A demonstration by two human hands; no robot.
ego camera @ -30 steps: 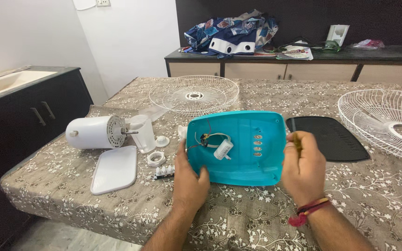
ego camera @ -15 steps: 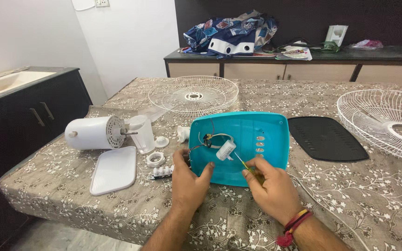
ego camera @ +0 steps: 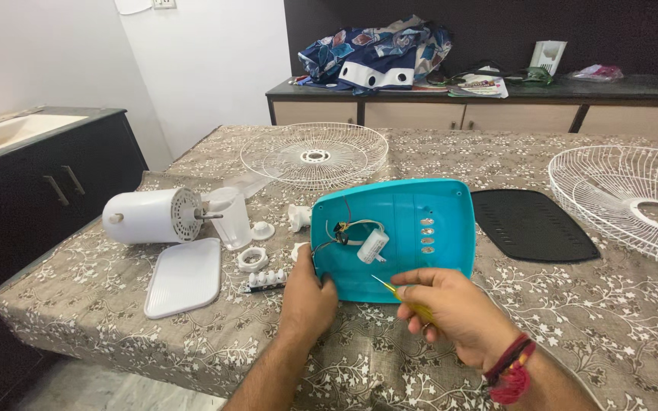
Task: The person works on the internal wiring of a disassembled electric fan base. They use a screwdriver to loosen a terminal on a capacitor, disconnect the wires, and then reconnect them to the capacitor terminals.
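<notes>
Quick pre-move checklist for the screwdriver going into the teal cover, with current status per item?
1. Left hand steadies the teal cover at its near left corner: ok.
2. Right hand grips the yellow screwdriver: ok.
3. Screwdriver tip seated on a screw: not ok, it hovers over the cover's near edge.
4. Wires and white cylinder part away from the tip: ok, they lie further in.
5. Cover flat on the table: cannot tell, the near edge is hidden by hands.
6. Loose small white parts out of the way: ok, left of the cover.
</notes>
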